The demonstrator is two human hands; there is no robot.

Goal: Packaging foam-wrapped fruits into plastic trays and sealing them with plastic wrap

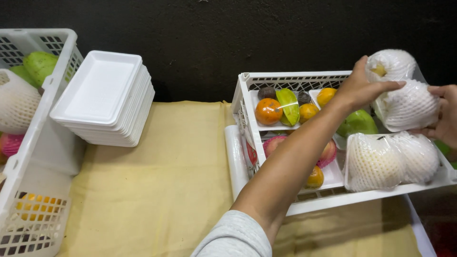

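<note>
The surface (166, 190) wears a pale yellow cloth. On it at far left sits a stack of white foam trays (105, 97), just beside a white plastic crate (40, 157) at the left edge. At right stands another white crate (266, 143), with a clear roll (235, 159) touching its left side.

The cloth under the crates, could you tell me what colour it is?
Pale yellow cloth, plain, seen in the head view.

Looks like a fruit-packing stall: white plastic crates (247, 95) of wrapped fruit trays (281, 107), stacked foam trays (102, 95) (unused), cloth-covered counter (166, 181).
</note>
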